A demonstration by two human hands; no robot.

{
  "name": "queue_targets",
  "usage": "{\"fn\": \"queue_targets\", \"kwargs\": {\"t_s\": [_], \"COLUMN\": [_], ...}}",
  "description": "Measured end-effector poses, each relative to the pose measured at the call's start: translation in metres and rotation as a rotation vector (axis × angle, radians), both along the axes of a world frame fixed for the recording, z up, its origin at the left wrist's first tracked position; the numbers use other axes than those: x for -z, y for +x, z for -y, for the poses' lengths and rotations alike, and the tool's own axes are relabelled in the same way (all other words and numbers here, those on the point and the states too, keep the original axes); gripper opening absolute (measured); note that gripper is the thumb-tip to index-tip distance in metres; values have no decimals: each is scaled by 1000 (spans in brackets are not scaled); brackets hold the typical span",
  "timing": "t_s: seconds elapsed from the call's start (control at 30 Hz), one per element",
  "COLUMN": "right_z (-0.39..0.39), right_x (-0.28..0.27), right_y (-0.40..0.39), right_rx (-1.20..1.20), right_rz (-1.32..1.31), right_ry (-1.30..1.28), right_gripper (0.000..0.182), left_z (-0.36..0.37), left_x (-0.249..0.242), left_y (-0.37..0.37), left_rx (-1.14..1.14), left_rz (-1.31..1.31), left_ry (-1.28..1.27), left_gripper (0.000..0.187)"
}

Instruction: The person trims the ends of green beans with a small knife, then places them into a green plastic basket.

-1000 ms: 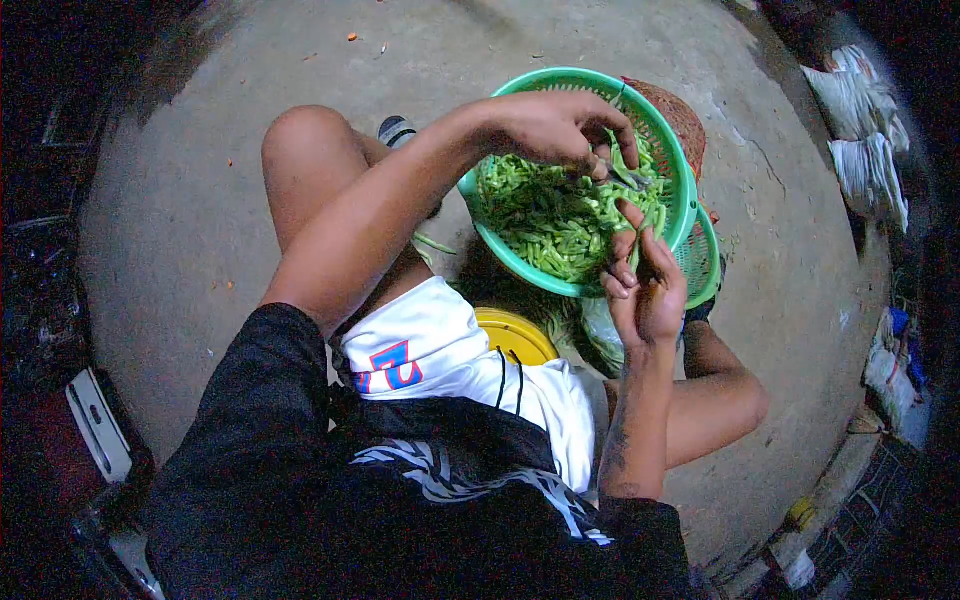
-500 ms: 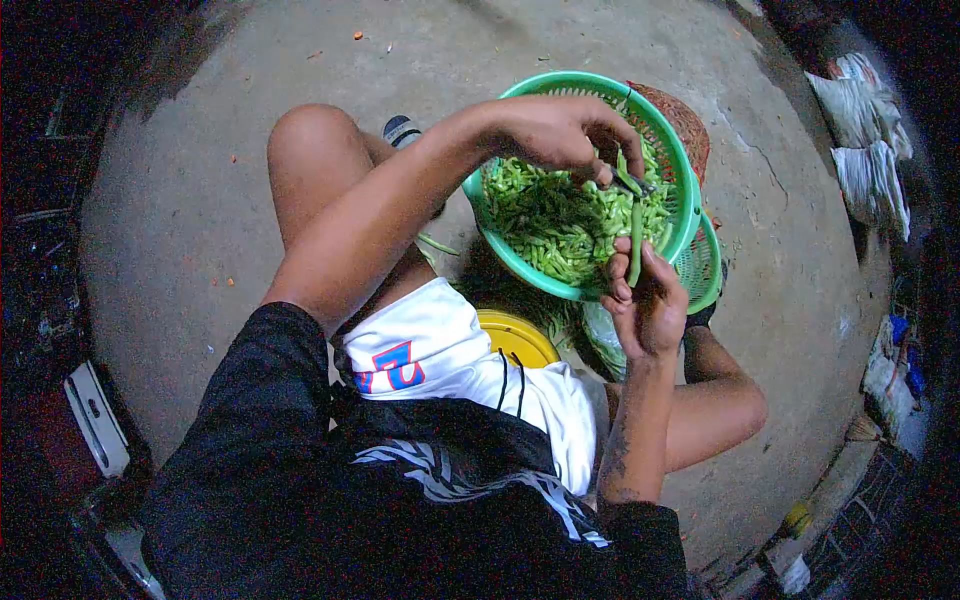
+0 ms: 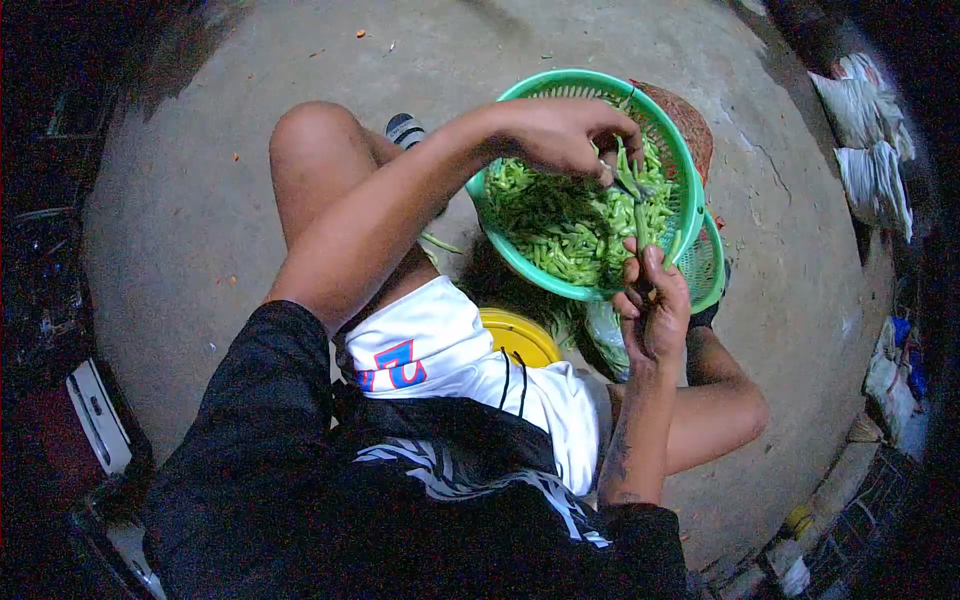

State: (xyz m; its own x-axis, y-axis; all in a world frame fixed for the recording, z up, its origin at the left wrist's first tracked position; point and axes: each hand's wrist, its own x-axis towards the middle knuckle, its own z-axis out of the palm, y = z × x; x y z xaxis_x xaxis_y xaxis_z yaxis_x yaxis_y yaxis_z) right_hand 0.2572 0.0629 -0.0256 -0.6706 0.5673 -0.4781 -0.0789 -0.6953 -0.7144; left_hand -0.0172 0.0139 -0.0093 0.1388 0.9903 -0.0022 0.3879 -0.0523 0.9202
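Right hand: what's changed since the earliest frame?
Right hand: fingertips drew back from the cutting tool toward the body; more of a held green pod now shows between. No clear letting go. Left hand still holds the tool over the green basket.

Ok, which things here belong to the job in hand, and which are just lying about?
In use:
- left hand with a small dark tool
- right hand with a green pod
- large green basket of green pieces

Apparently just lying about:
- white bags, right edge
- orange scrap on the floor
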Motion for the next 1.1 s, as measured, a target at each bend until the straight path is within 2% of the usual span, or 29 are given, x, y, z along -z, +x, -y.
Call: {"fn": "queue_targets", "kwargs": {"t_s": [0.13, 0.2, 0.33, 0.53, 0.63, 0.67, 0.73, 0.8, 0.83, 0.87, 1.03, 1.1], "right_z": [2, -1, 1, 5, 6, 5, 3, 4, 4, 5, 7, 6], "right_x": [6, 7, 4, 6, 3, 5, 6, 7, 7, 7, 4, 3], "right_y": [2, 6, 3, 0, 2, 4, 3, 2, 0, -3, -1, -1], "right_rx": [28, -6, 42, 56, 82, 65, 50, 56, 58, 64, 58, 79], "right_rz": [-41, -54, -27, 31, 12, -18, -53, -7, -4, 1, -30, -13], "right_ry": [9, 32, 77, 120, 128, 125, 123, 143, 143, 144, 143, 135], "right_gripper": [21, 20, 21, 20, 20, 20, 20, 21, 21, 21, 20, 20], "left_z": [0, -6, -8, -5, -12, -10, -10, -11, -8, -6, -14, -13], "left_x": [-8, 3, 9, 6, 11, 12, 12, 14, 11, 7, 16, 11], "left_y": [4, -10, -25, 10, -11, -18, -22, -7, 5, 15, -11, -16], "left_rx": [32, 55, -55, 58, 38, -37, -25, -1, 35, 75, 13, -20], "left_rz": [-51, 49, 200, 127, 129, 177, 297, 202, 201, 266, 194, 246], "left_ry": [-118, -38, -121, -122, 26, -54, -82, -134, -46, -168, 72, -47], "left_gripper": [39, 38, 37, 38, 37, 36, 36, 37, 40, 42, 34, 36]}}
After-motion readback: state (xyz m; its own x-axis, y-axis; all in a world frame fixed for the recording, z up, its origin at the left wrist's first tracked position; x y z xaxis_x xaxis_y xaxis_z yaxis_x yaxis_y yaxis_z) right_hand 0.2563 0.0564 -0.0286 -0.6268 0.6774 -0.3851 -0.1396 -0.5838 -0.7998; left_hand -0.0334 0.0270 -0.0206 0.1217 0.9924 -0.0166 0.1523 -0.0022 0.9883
